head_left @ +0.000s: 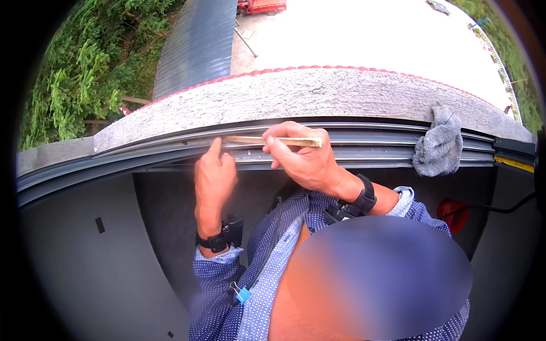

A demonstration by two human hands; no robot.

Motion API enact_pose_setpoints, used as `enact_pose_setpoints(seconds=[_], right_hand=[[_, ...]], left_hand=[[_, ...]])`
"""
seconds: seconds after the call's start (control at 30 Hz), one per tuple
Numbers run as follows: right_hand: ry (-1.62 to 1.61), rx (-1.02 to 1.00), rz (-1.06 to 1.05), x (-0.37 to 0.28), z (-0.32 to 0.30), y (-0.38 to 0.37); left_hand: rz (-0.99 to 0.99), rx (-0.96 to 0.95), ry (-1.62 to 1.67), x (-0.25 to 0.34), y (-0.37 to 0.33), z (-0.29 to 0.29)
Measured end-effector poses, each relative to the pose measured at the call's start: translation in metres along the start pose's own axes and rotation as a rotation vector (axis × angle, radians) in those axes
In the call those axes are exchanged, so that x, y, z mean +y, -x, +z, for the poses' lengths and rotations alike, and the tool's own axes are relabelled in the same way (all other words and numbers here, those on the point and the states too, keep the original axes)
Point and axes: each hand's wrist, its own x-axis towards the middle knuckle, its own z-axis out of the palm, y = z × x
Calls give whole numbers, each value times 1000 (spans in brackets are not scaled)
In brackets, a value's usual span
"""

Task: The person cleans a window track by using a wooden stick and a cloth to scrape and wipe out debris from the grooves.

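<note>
My right hand (pixel 307 159) is closed round a thin, pale wooden stick (pixel 247 140), pinched between thumb and fingers. The stick lies nearly level, its narrow tip pointing left over the grooves of a dark metal sliding-window track (pixel 364 139). Just left of that tip, my left hand (pixel 215 179) reaches to the track with its index finger stretched out and the other fingers bent. I see nothing held in it. Small pale specks show on the track below the stick. A grey cloth (pixel 439 145) hangs over the track and sill, right of my right hand.
Beyond the track runs a rough stone-like ledge (pixel 284 94) with a red edging, and a drop outside it. Below are a dark metal roof (pixel 196 48), trees (pixel 85 79) and a red vehicle (pixel 261 7). A red object (pixel 453 215) with a black cable stands at the right.
</note>
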Motion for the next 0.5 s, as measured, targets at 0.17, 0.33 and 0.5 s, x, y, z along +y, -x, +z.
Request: enact_pose_setpoints(seconds=[0.17, 0.33, 0.5], right_hand=[[-28, 29, -11, -3, -1, -1], [-27, 82, -14, -13, -6, 0], [-31, 107, -69, -6, 0, 8]], left_hand=[[-11, 5, 7, 0, 1, 1], [-45, 10, 17, 3, 3, 2], [-75, -22, 28, 12, 4, 0]])
